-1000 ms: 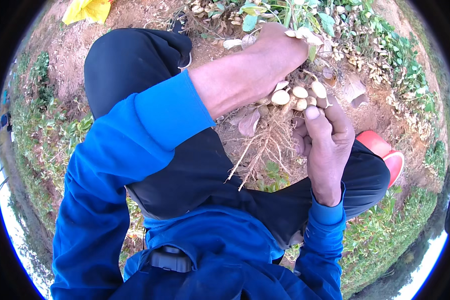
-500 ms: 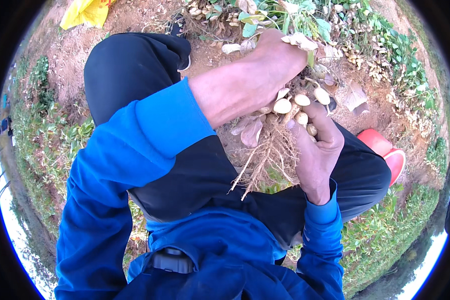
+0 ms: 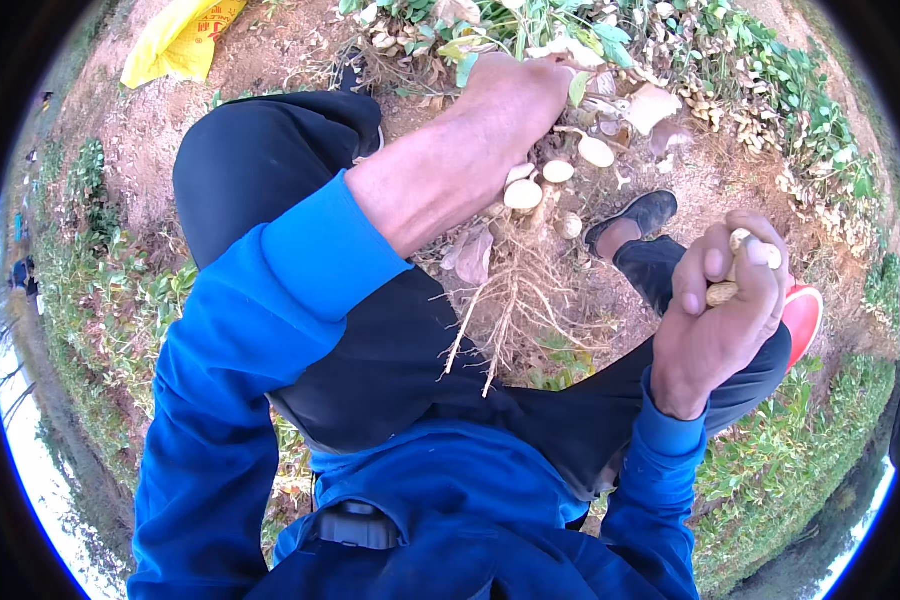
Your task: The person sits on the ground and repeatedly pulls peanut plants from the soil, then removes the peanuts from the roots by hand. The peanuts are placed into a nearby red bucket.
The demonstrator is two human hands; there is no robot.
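It is daytime outside. The ground (image 3: 275,58) is reddish-brown dirt. Low green plants (image 3: 770,480) grow on both sides. Bright white sky (image 3: 45,485) shows at the edges.

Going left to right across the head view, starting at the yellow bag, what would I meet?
Yellow bag, left hand gripping a peanut plant, dark shoe, right hand holding peanuts, red object with a pale rim.
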